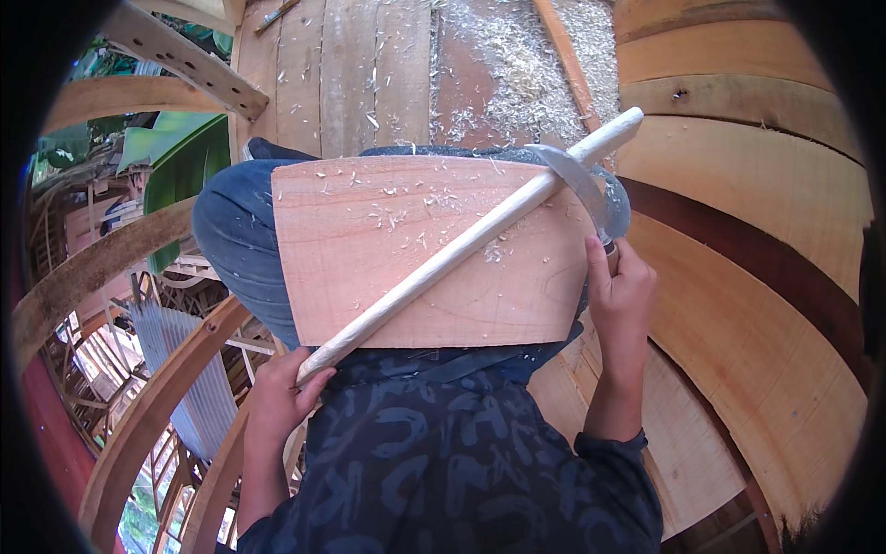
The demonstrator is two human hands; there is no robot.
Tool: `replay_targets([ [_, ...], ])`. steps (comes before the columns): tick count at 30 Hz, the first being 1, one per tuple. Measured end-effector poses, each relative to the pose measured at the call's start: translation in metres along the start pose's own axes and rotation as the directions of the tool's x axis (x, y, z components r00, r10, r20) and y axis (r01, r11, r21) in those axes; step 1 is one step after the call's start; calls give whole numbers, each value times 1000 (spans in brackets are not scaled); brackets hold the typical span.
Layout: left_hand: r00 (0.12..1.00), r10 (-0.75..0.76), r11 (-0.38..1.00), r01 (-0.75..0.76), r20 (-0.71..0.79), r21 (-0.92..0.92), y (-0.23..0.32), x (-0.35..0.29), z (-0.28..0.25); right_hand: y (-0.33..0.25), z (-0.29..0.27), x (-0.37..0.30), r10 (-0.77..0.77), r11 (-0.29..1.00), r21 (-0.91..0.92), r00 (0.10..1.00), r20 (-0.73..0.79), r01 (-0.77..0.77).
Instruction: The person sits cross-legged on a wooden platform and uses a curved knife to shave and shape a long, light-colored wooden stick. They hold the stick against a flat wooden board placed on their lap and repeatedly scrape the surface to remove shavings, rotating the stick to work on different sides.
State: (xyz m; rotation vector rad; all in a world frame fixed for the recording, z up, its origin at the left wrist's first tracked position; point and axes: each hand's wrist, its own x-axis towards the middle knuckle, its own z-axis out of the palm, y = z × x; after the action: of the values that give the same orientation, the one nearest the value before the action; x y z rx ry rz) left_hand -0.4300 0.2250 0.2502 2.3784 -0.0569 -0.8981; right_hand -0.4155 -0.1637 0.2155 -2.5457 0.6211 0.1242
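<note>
A pale, peeled wooden stick slants across a flat wooden board that lies on my lap. My left hand is closed round the stick's near end, just past the board's lower left corner. In my right hand is the handle of a curved knife, held beside the board's right edge. Its broad metal blade crosses over the stick near the far end; whether the edge bites into the wood cannot be made out. Small wood shavings lie scattered on the board.
Beyond my knees, a heap of shavings covers part of the plank floor. A wooden plank wall rises close on my right. To the left are curved-looking wooden rails, with leaves and a corrugated sheet beyond them.
</note>
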Motion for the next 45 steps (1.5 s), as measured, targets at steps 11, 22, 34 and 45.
replay_targets([
  [11, 983, 95, 985, -70, -156, 156, -2, -11, 9, -6, -5, 3, 38, 999, 6, 999, -3, -38],
  [22, 982, -150, 975, 166, -114, 149, 6, -16, -7, -48, 33, -49, -348, 936, 126, 914, 211, 328],
  [34, 990, -99, 992, 106, -98, 65, 5, -13, -4, -29, 31, -22, -247, 969, 4, 968, 44, 247],
  [45, 991, -121, 992, 123, -58, 36, 1, -10, -4, -39, 28, -35, -343, 939, 38, 929, 136, 341],
])
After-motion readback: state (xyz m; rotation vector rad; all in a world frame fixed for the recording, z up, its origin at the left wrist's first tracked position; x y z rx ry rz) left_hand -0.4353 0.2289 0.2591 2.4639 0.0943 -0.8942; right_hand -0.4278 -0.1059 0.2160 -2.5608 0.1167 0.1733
